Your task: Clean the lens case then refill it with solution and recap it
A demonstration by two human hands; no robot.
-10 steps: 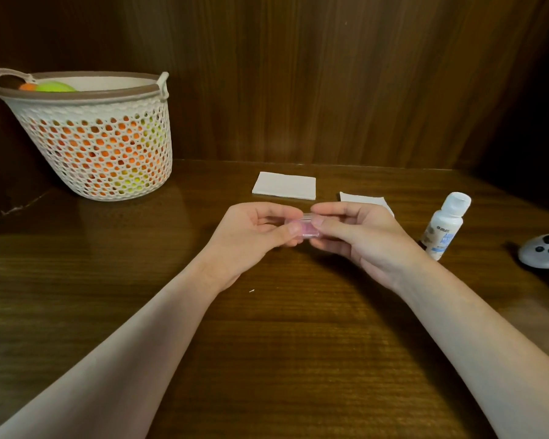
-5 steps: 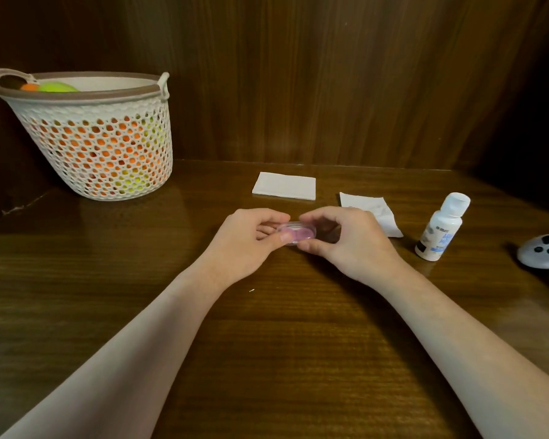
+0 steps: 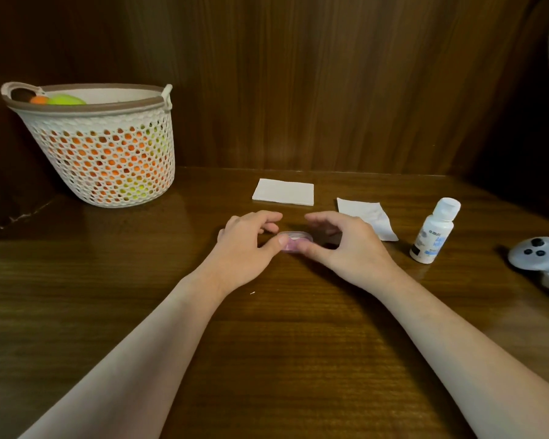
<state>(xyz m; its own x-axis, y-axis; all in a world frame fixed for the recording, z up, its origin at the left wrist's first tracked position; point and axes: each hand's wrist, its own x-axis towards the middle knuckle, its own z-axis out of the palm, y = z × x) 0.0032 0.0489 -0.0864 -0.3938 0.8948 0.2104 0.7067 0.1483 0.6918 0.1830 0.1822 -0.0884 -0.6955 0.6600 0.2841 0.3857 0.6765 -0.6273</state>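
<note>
A small pink lens case with a clear lid lies flat on the wooden table, in the middle. My left hand rests just left of it, its thumb tip touching the case's near edge. My right hand sits just right of it, its thumb also against the near edge. The fingers of both hands arch loosely above the case, lifted off it. A white solution bottle with its cap on stands upright to the right of my right hand.
A folded white tissue and a crumpled one lie behind the hands. A white mesh basket of coloured balls stands at the back left. A white controller lies at the right edge.
Both hands lowered the lens case from the air down onto the table. The fingers then lifted off it, leaving only the thumbs touching.
</note>
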